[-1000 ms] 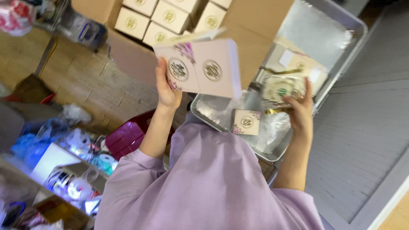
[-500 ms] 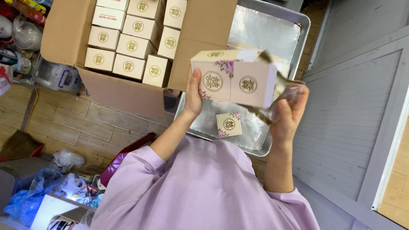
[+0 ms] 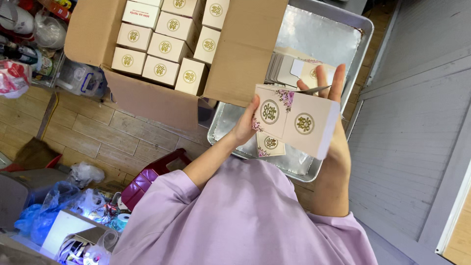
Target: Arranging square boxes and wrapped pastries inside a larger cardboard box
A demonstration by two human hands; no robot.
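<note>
I hold a pale pink paper box (image 3: 300, 122) with round gold emblems and a purple flower print in front of my chest. My left hand (image 3: 247, 123) grips its left end with the thumb on the front face. My right hand (image 3: 335, 128) supports the right end from behind, and its fingers stick up above the box's top edge. Under the box, a smaller pink box (image 3: 270, 144) of the same kind lies in a metal tray (image 3: 343, 30). A stack of flat unfolded box blanks (image 3: 284, 69) rests in the tray, just behind my right fingers.
A brown cardboard carton (image 3: 245, 54) at the upper left holds several folded pink boxes (image 3: 164, 45) in rows. A dark red plastic stool (image 3: 149, 176) and bags of clutter (image 3: 68, 211) sit at the lower left on the wood-look floor. A grey panelled wall (image 3: 417, 132) runs along the right.
The box has turned so that its long face points at me. My right hand has shifted from under it to behind its right end, fingers now raised. The view has shifted down slightly.
</note>
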